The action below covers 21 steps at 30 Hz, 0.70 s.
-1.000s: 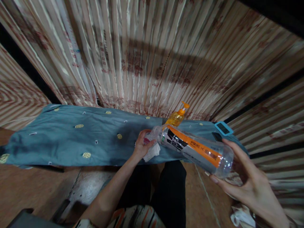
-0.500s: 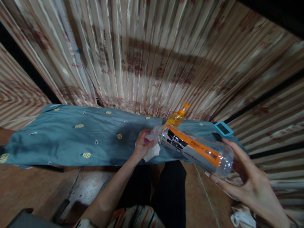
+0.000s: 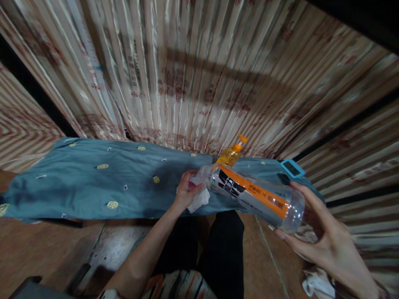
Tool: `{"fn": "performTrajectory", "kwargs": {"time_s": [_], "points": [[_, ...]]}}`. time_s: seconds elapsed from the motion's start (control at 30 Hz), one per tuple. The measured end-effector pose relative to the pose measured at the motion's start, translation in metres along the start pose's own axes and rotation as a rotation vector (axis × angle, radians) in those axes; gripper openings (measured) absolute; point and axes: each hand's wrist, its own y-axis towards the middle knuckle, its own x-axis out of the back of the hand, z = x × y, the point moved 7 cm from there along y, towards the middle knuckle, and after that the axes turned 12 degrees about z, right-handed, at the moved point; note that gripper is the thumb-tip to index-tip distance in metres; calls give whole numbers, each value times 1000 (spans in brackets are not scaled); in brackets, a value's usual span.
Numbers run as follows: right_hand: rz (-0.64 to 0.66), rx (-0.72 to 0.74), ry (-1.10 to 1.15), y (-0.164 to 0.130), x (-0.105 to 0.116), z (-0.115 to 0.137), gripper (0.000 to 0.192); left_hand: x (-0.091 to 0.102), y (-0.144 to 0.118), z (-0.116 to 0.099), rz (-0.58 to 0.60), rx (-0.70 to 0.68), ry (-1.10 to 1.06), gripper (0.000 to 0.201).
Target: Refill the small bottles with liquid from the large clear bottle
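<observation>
A large clear plastic bottle with an orange, silver and black label lies tilted across the front of me, its mouth to the left and its base lower right. My right hand grips the base between thumb and fingers. At the mouth end my left hand is closed around a small clear piece with something magenta in it; its exact kind is hard to make out. Below that hand is a crumpled white tissue. Behind the bottle stands an orange pump bottle.
A teal cloth with yellow pineapple prints covers the narrow table. At its right end are a blue-framed device and a dark flat object. Pleated curtains hang close behind. A white crumpled item lies lower right.
Both hands keep the same hold on the bottle and the small clear piece. The view has shifted very slightly; otherwise things look the same.
</observation>
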Motion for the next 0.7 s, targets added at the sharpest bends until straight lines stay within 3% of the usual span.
{"fn": "performTrajectory", "kwargs": {"time_s": [0.7], "points": [[29, 9, -63, 3, 3, 2, 88, 1, 0, -4, -2, 20, 9, 43]]}}
